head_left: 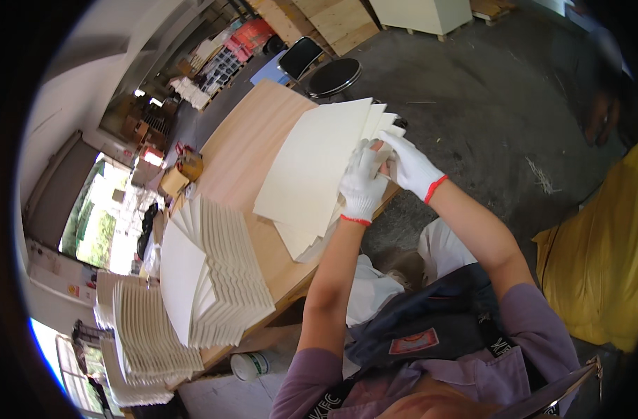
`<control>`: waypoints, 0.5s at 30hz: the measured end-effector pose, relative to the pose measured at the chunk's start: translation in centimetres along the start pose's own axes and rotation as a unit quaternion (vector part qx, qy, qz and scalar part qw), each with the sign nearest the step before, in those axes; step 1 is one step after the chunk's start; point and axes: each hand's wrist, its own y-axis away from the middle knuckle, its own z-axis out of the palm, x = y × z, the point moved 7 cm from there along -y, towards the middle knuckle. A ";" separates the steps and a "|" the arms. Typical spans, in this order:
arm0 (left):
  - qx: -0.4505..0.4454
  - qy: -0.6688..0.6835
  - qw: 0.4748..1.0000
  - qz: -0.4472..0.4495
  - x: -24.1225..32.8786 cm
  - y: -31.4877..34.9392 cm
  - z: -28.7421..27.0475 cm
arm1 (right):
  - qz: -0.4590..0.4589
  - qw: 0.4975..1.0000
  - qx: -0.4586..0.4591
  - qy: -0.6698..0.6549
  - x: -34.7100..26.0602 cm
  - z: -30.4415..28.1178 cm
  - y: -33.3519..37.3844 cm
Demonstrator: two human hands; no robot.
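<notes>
Two gloved grips (363, 183) (413, 166), at least three sheet stacks (308, 164), one table (260, 115), one chair (335, 77), one tub (249, 366)

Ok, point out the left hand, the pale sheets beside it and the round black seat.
Left hand (362, 183): head view, middle of the white glove.
Pale sheets (310, 157): head view, face of the top sheet.
Round black seat (335, 77): head view, its top.

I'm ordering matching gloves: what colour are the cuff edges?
The cuff edges are red, showing best in the head view.

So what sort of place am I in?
Probably a factory or workshop: piles of cream sheets on a wood-topped table, a dark grey floor, and stacked goods in the background.
</notes>
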 end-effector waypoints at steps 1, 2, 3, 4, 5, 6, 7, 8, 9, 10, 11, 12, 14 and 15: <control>0.019 0.037 0.997 -0.061 0.1 1.8 -0.9 | 0.013 0.999 0.029 0.039 1.1 -0.2 0.0; 0.038 0.076 0.989 -0.117 0.4 3.6 -2.0 | 0.102 0.995 0.006 0.021 3.8 -1.4 -1.0; 0.020 0.096 0.981 -0.168 0.8 5.9 -2.6 | 0.190 0.982 -0.016 -0.004 6.2 -2.8 -1.7; 0.066 0.143 0.974 -0.161 -0.3 9.7 -5.3 | 0.160 0.986 -0.055 -0.004 8.8 1.2 0.1; 0.074 0.169 0.956 -0.227 -0.9 12.8 -6.6 | 0.138 0.990 -0.029 0.002 9.6 1.8 0.2; 0.082 0.197 0.933 -0.290 -1.5 16.1 -7.5 | 0.117 0.993 -0.002 0.010 10.5 2.1 0.3; 0.077 0.239 0.892 -0.376 -2.1 18.7 -8.1 | 0.096 0.995 0.026 0.018 11.5 2.3 0.5; 0.076 0.260 0.871 -0.411 -2.4 20.0 -8.9 | 0.140 0.989 0.022 0.043 11.6 1.7 0.4; 0.075 0.283 0.848 -0.443 -2.8 21.0 -9.5 | 0.138 0.988 0.047 0.042 11.7 1.0 0.3; 0.075 0.308 0.824 -0.471 -3.1 21.8 -9.8 | 0.133 0.988 0.036 0.068 11.1 0.6 0.2; 0.107 0.421 0.740 -0.513 -3.3 22.5 -9.8 | 0.124 0.988 0.024 0.090 10.4 0.7 0.4; 0.137 0.528 0.641 -0.540 -3.2 23.0 -9.5 | 0.111 0.988 0.019 0.111 9.6 0.6 0.7; 0.163 0.651 0.504 -0.544 -3.6 24.2 -10.0 | 0.094 0.985 -0.019 0.145 7.9 3.2 2.8; 0.178 0.682 0.453 -0.546 -3.3 23.8 -10.1 | 0.109 0.981 -0.039 0.158 6.6 2.7 3.4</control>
